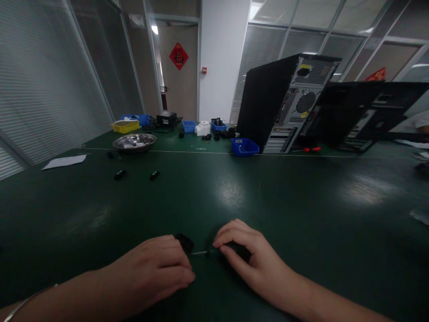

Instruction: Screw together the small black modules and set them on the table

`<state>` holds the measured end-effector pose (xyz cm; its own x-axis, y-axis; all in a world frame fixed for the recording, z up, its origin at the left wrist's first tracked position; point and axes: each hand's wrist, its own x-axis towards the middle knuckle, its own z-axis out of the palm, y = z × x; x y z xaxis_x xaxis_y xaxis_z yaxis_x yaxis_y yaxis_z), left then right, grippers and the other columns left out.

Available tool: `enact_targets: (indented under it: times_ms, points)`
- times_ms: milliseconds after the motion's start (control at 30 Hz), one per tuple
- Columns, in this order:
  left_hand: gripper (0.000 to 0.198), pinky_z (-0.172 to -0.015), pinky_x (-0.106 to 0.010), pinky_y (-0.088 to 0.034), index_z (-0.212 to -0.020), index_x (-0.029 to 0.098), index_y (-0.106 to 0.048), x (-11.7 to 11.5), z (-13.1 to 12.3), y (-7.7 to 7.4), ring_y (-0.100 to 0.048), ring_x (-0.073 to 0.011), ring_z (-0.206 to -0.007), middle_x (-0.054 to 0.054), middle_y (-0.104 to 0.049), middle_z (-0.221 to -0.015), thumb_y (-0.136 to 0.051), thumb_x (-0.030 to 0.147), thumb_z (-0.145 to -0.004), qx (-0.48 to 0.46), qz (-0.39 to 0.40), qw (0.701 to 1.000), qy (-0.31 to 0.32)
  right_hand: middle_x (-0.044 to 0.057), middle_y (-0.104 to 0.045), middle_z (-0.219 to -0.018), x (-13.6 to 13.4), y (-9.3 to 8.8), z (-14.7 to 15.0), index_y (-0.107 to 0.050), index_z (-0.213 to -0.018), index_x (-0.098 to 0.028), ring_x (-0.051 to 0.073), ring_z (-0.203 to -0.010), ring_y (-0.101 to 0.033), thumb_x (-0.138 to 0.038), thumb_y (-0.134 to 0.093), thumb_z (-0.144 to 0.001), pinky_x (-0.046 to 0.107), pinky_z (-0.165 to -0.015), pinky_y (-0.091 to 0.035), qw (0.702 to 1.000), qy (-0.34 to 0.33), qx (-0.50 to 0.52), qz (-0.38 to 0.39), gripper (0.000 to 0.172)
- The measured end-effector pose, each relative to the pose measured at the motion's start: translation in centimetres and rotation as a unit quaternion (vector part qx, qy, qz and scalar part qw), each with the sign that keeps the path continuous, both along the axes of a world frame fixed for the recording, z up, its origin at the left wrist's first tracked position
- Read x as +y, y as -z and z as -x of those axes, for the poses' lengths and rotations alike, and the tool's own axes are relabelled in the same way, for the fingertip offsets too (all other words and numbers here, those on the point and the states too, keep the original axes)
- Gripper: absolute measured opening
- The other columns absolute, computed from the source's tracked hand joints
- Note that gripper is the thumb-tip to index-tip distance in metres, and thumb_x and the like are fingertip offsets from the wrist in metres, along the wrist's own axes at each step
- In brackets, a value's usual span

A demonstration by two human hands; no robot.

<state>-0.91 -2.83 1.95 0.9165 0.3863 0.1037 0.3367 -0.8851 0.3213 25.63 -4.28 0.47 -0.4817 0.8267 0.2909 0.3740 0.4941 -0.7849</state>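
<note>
On a green table [284, 201], the left hand [159, 264] and the right hand [251, 255] are set close about a black piece [185, 243] and a thin rod [199, 253].

On so smooth-looking a top, the black piece could be spun away if it is brushed by the left fingers; these are curled together, and whether it is held by them cannot be told. By the right thumb and forefinger, drawn narrow, the rod's dark end seems to be pinched; the rod could be twisted loose by so slight a hold. The black piece is seen as small and blocky, its details lost in shadow, just beyond the left fingertips. The rod is seen as straight, pale and slender, in the gap between the hands, with its dark end at the right fingertips.
</note>
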Motion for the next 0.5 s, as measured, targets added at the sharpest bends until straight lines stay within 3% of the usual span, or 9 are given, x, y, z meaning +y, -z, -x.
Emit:
enact_targets:
  times_ms: [200,367,433,500]
  points:
    - [0.022,-0.072,-0.019,-0.049,-0.107,0.023,-0.062,-0.1,0.0,0.8,-0.065,-0.0134,-0.079,0.000,-0.069,-0.091,-0.052,0.007,-0.096,-0.111,0.047,0.992,-0.020,0.006,-0.069,-0.098,-0.4,-0.2,0.0,-0.068,-0.100,-0.020,0.021,-0.095,-0.061,-0.005,-0.055,-0.092,0.041,-0.089,-0.044,0.997,-0.003,-0.041,-0.071,0.021]
    - [0.025,-0.077,-0.016,-0.050,-0.105,0.024,-0.063,-1.3,0.2,0.9,-0.066,-0.0116,-0.081,0.000,-0.069,-0.095,-0.052,0.004,-0.094,-0.128,0.054,0.989,-0.042,0.011,-0.069,-0.101,-1.6,-0.7,0.7,-0.067,-0.109,-0.015,0.020,-0.094,-0.062,-0.005,-0.053,-0.094,0.032,-0.083,-0.050,0.993,-0.072,-0.006,-0.092,0.023]
    - [0.027,-0.081,-0.016,-0.052,-0.107,0.025,-0.064,-2.0,0.4,0.4,-0.067,-0.0124,-0.084,0.000,-0.070,-0.098,-0.050,0.005,-0.095,-0.139,0.041,0.989,-0.041,0.012,-0.071,-0.102,-2.0,-0.6,1.1,-0.067,-0.111,-0.013,0.021,-0.094,-0.064,-0.016,-0.059,-0.096,0.031,-0.083,-0.051,0.989,-0.117,0.010,-0.088,0.017]
    - [0.028,-0.086,-0.018,-0.052,-0.112,0.026,-0.064,-2.6,0.6,-0.3,-0.068,-0.0147,-0.089,-0.001,-0.071,-0.103,-0.051,0.008,-0.095,-0.139,0.028,0.989,-0.028,0.013,-0.071,-0.099,-2.2,-0.4,1.4,-0.068,-0.111,-0.011,0.021,-0.091,-0.066,-0.033,-0.066,-0.095,0.030,-0.080,-0.053,0.990,-0.127,0.018,-0.055,0.027]
